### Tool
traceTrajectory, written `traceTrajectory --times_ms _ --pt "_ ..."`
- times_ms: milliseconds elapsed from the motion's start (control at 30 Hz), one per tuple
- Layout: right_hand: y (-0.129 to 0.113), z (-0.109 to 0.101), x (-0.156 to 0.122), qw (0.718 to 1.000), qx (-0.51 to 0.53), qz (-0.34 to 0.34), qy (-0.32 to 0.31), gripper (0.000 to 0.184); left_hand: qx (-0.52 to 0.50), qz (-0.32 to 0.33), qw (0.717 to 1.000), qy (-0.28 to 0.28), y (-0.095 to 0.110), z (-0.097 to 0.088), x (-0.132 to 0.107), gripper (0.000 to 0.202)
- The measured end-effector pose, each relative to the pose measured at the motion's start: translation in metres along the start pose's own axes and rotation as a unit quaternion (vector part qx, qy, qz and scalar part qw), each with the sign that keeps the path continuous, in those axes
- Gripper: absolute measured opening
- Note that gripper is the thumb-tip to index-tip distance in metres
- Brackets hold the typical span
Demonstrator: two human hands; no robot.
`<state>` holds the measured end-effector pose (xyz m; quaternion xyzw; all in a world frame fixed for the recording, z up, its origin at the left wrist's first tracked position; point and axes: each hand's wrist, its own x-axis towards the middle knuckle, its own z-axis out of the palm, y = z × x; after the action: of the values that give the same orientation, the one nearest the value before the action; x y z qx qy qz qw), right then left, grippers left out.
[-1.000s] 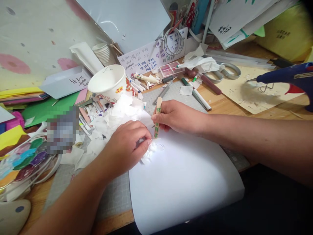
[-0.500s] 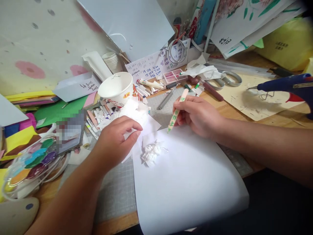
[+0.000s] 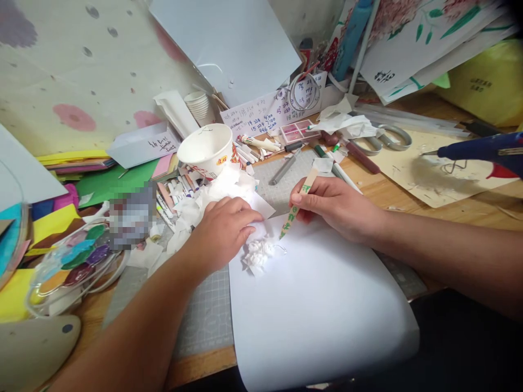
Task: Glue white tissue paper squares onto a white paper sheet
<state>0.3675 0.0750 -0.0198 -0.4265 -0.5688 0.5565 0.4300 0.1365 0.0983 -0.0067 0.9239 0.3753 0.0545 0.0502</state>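
Observation:
My right hand (image 3: 337, 207) is closed round a small wooden stick (image 3: 297, 204) with green marks, its tip pointing down at a big white sheet (image 3: 322, 310). A little crumpled white paper flower (image 3: 259, 253) lies on that sheet, just left of the tip. My left hand (image 3: 223, 231) lies over white paper scraps (image 3: 223, 190) beside the flower, fingers curled down with their tips on a scrap at its top edge.
A paper cup (image 3: 206, 149) stands behind the scraps among pens and markers. Scissors (image 3: 379, 139) and a blue glue gun (image 3: 488, 152) lie at the right on brown card. Coloured paper (image 3: 102, 182) and a paint palette (image 3: 73, 261) are at the left. A grey cutting mat (image 3: 204, 316) lies beneath.
My left hand came off the flower, then returned to the scraps at its top edge. My right hand pulled the stick back from the flower and tilted it.

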Motion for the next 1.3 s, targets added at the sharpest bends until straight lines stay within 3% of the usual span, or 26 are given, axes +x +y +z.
traceTrajectory --times_ms 133,333,567,667,867,1000,1133,1300 --pt "0.0 0.001 0.0 1.0 0.009 0.008 0.007 0.017 0.028 -0.013 0.999 0.021 -0.002 -0.003 0.001 0.014" --pt "0.004 -0.002 -0.001 1.0 -0.005 0.007 0.012 0.019 0.043 -0.067 0.995 0.059 -0.015 -0.023 -0.009 0.018" --pt "0.006 -0.004 -0.001 1.0 0.003 0.015 0.012 0.022 0.047 -0.032 0.994 -0.089 -0.027 -0.029 -0.024 0.013" --pt "0.006 -0.004 -0.002 1.0 0.01 0.011 0.013 0.023 0.043 -0.027 0.994 -0.096 -0.025 -0.024 -0.023 0.019" --pt "0.006 -0.003 -0.001 0.999 0.026 0.017 0.017 0.02 0.039 -0.026 0.994 -0.095 -0.016 -0.022 -0.018 0.012" --pt "0.006 -0.003 -0.001 0.999 0.039 0.016 0.008 0.018 0.027 -0.025 0.998 -0.046 -0.013 -0.025 -0.017 0.012" --pt "0.006 -0.003 -0.001 0.999 0.047 0.01 0.003 0.016 -0.028 -0.084 0.995 0.051 -0.007 -0.03 -0.016 0.005" --pt "0.003 -0.001 0.0 1.0 0.029 0.001 0.003 0.018 -0.115 -0.115 0.975 0.15 0.007 -0.019 -0.013 0.007"
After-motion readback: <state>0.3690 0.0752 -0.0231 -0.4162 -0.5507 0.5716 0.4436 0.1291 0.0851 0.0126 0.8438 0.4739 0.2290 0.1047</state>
